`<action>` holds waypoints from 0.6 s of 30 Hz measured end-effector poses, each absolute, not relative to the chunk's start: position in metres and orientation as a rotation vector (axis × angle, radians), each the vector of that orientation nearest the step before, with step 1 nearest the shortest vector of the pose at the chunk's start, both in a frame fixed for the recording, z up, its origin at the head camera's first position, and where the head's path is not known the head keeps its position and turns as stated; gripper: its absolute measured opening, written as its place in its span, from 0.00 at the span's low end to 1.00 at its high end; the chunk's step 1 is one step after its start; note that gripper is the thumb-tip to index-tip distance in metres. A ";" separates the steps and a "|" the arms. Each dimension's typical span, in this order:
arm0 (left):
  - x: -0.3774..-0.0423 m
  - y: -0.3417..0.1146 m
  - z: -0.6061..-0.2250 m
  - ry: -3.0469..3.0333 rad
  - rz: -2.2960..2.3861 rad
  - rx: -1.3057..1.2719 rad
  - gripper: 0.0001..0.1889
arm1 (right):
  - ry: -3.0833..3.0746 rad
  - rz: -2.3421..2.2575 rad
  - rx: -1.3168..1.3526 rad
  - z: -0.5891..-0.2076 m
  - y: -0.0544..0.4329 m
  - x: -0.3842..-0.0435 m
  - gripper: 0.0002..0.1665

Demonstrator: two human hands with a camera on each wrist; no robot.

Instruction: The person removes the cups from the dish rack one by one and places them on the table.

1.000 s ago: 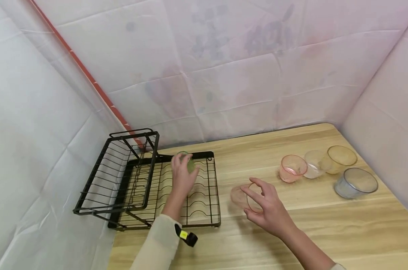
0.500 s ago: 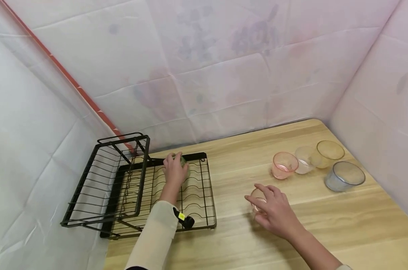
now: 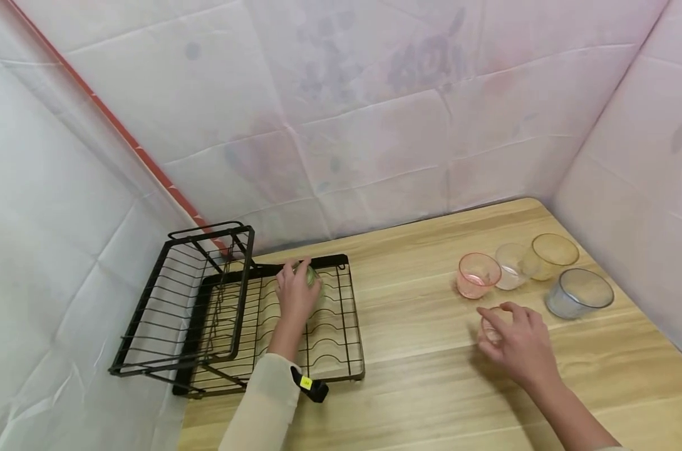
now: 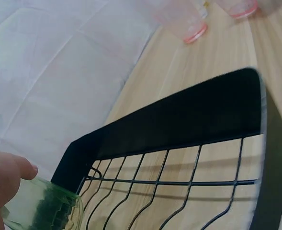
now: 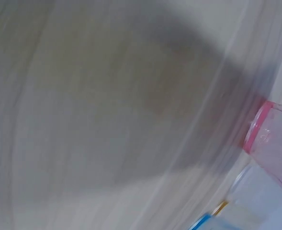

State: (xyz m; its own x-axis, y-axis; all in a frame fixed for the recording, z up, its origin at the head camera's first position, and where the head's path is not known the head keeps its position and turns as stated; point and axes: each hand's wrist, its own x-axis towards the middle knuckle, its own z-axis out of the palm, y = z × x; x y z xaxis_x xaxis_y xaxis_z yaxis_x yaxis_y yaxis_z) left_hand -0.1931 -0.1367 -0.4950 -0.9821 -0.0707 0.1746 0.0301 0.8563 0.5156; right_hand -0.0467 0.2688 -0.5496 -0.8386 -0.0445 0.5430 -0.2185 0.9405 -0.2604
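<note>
At the far end of the black dish rack (image 3: pixel 354 332), my left hand (image 3: pixel 297 294) grips a green glass cup (image 3: pixel 311 275). The left wrist view shows this green cup (image 4: pixel 47 206) lying sideways in the picture beside the rack's raised rim (image 4: pixel 179 115). Out over the table, my right hand (image 3: pixel 518 343) holds a pale pink clear cup (image 3: pixel 491 332) between thumb and fingers, mostly covering it. A fingertip touches a pink-rimmed cup (image 5: pixel 277 143) at the edge of the right wrist view.
Beyond my right hand stand another pink cup (image 3: pixel 478 277), a colourless cup (image 3: pixel 510 268), a yellow cup (image 3: pixel 553 257) and a blue-grey cup (image 3: pixel 578 294). The rack's raised wire basket (image 3: pixel 183 300) is at the left. Draped sheeting (image 3: pixel 346 125) walls the table.
My right hand has carried the pale pink cup rightward, away from the rack and closer to the other cups. My left hand stays over the rack's far end with the green cup.
</note>
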 end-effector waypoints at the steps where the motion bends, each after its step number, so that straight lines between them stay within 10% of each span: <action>1: -0.190 -0.137 -0.495 -2.851 -0.797 0.029 0.29 | -2.543 0.417 0.171 -0.550 0.275 -0.048 0.29; 18: -0.140 -0.182 -0.494 -2.805 -0.967 0.132 0.30 | -2.477 0.287 0.323 -0.547 0.290 -0.117 0.36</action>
